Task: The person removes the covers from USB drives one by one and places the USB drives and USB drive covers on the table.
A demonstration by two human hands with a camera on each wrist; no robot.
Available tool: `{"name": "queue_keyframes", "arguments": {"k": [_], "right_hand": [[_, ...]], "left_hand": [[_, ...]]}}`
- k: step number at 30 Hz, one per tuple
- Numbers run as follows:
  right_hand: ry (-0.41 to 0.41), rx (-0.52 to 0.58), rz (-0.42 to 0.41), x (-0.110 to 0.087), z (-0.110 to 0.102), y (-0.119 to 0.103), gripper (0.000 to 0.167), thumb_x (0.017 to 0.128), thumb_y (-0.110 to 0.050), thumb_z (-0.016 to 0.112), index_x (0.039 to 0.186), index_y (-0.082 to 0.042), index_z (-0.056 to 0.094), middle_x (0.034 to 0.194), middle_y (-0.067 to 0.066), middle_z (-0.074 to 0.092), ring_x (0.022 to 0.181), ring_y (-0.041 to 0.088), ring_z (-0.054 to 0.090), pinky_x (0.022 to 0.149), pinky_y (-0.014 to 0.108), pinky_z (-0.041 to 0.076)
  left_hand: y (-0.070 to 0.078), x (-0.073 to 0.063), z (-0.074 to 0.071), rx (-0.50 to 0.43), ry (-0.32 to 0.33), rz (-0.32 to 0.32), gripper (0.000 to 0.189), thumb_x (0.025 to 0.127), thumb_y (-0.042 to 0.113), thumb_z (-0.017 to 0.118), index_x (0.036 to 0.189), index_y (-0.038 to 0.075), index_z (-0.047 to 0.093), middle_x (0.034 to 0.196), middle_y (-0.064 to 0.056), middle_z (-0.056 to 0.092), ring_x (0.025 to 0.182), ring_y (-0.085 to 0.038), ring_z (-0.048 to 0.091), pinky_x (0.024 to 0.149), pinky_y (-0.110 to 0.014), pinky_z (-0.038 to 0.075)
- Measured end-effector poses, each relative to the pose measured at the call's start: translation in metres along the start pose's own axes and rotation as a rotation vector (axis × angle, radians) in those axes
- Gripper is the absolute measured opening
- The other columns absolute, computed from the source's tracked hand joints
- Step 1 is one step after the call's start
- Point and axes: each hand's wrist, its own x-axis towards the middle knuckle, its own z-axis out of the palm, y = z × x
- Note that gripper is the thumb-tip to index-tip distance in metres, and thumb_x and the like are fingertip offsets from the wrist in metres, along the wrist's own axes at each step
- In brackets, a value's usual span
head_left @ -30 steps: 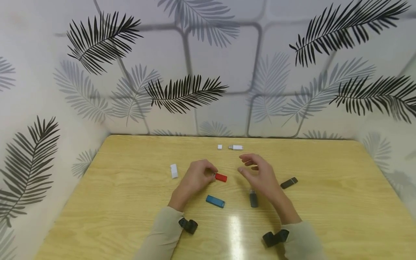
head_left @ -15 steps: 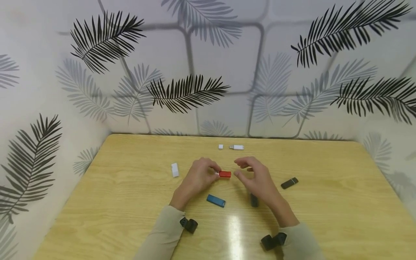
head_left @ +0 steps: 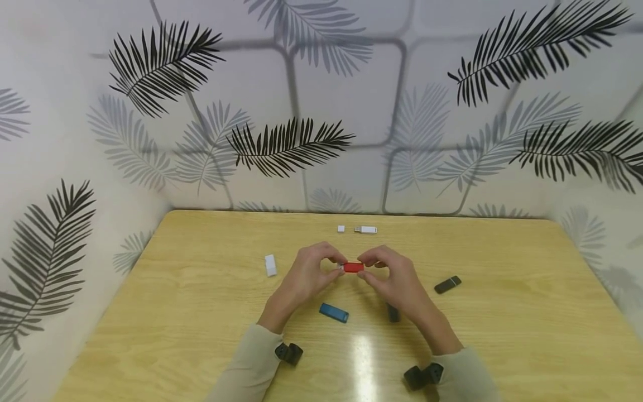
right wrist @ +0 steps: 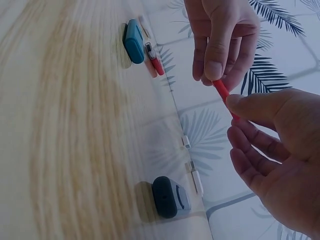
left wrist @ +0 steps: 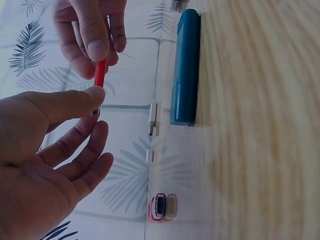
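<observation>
Between my two hands, above the table's middle, is a red USB stick (head_left: 354,267), its metal plug end at the left. My left hand (head_left: 307,274) pinches the plug end between thumb and fingers. My right hand (head_left: 397,279) grips the other end the same way. In the left wrist view the red USB stick (left wrist: 100,73) spans from one thumb to the other. A blue USB stick (head_left: 334,312) lies on the table just below the hands. Partly covered by my right hand is a dark USB stick (head_left: 393,314).
Toward the back of the wooden table (head_left: 201,312) lie a white USB stick (head_left: 368,229) and a small white cap (head_left: 341,229). A white stick (head_left: 270,265) lies left of my left hand. Right of my right hand is a black USB stick (head_left: 447,284). A patterned wall (head_left: 341,184) stands behind.
My left hand has lifted the red USB stick and carried it slightly right. My right hand has come left and now pinches its right end.
</observation>
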Motion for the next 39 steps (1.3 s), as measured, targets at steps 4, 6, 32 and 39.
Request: {"name": "queue_keyframes", "arguments": {"k": [4,6,32,39], "right_hand": [[-0.023,0.001,-0.022,-0.001,0.0,0.0,0.025,0.082,-0.002,0.086,0.104,-0.007,0.075,0.1,0.001,0.072,0.09,0.019,0.07,0.082,0.042,0.06],[-0.044,-0.005,-0.024,-0.001,-0.001,0.0,0.023,0.083,-0.004,0.086,0.102,-0.009,0.076,0.099,-0.001,0.071,0.089,0.018,0.069,0.082,0.04,0.06],[-0.043,-0.018,-0.095,0.0,-0.015,-0.007,0.018,0.088,-0.004,0.081,0.102,-0.01,0.073,0.099,-0.003,0.067,0.09,0.015,0.067,0.081,0.041,0.06],[-0.045,0.004,-0.123,0.002,-0.014,-0.01,0.018,0.087,-0.002,0.081,0.101,-0.01,0.073,0.098,-0.003,0.066,0.088,0.015,0.065,0.079,0.041,0.059]], "left_hand": [[0.001,-0.001,0.0,-0.031,0.006,0.038,0.014,0.087,0.003,0.082,0.1,0.008,0.078,0.1,-0.002,0.07,0.094,-0.023,0.067,0.086,-0.045,0.058],[0.002,-0.001,0.0,-0.055,0.004,0.052,0.014,0.087,0.002,0.081,0.099,0.008,0.078,0.099,-0.002,0.069,0.093,-0.024,0.068,0.085,-0.045,0.058],[0.002,-0.002,0.001,-0.22,0.018,0.052,0.016,0.092,0.007,0.078,0.107,0.009,0.075,0.1,-0.001,0.071,0.086,-0.012,0.067,0.081,-0.045,0.06],[0.001,-0.001,-0.002,-0.193,0.022,0.102,0.015,0.091,0.005,0.079,0.105,0.009,0.075,0.098,-0.002,0.071,0.085,-0.012,0.066,0.081,-0.047,0.06]]}}
